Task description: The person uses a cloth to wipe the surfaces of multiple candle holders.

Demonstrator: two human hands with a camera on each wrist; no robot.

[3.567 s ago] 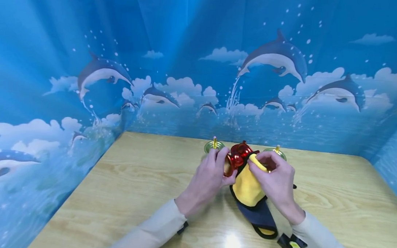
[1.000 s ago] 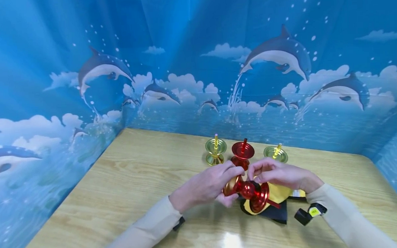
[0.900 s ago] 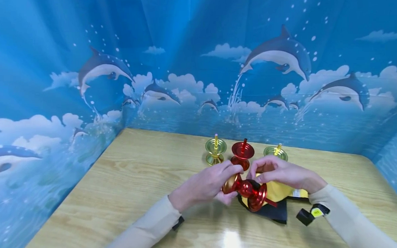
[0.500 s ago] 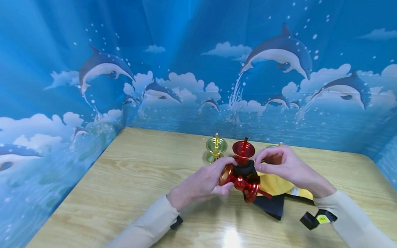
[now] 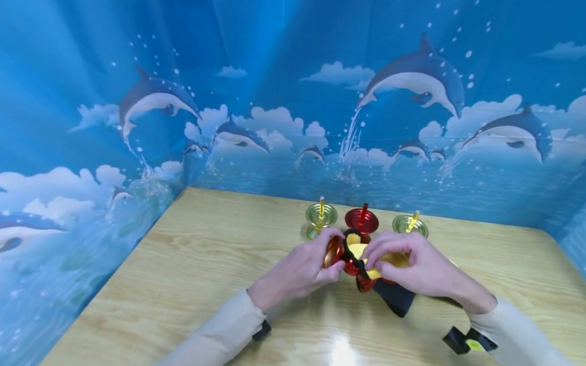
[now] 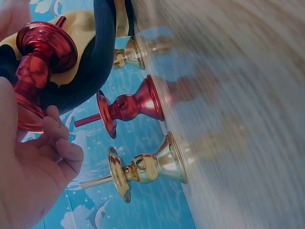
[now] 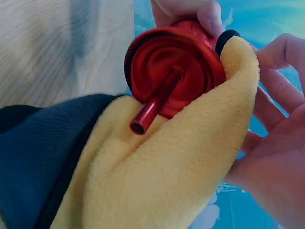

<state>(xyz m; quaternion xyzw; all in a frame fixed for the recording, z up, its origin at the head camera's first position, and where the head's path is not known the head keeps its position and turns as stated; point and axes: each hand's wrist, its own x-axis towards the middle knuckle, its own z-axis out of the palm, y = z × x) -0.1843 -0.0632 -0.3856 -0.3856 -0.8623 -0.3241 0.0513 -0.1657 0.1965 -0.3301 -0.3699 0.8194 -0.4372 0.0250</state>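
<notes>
My left hand [image 5: 320, 260] grips the base of a red metal candle holder [image 5: 346, 256] that lies sideways just above the table. My right hand [image 5: 390, 257] pinches a yellow cloth with navy backing [image 5: 390, 260] and presses it round the holder's cup. In the right wrist view the red candle holder [image 7: 171, 76] shows its cup and centre tube, half wrapped by the yellow cloth [image 7: 167, 181]. In the left wrist view the held candle holder [image 6: 40, 57] sits above my left fingers [image 6: 57, 148], with the cloth [image 6: 95, 57] draped behind it.
Three candle holders stand in a row behind my hands: a gold one [image 5: 320, 218], a red one [image 5: 362, 220] and another gold one [image 5: 409, 225]. The wooden table [image 5: 189, 273] is walled by a blue dolphin-print backdrop [image 5: 270, 97]. A black wrist strap [image 5: 465, 341] shows on my right sleeve.
My right hand has drawn the yellow cloth up from beneath and over the held red candle holder. Both hands and the holder have shifted slightly farther from me, toward the standing row.
</notes>
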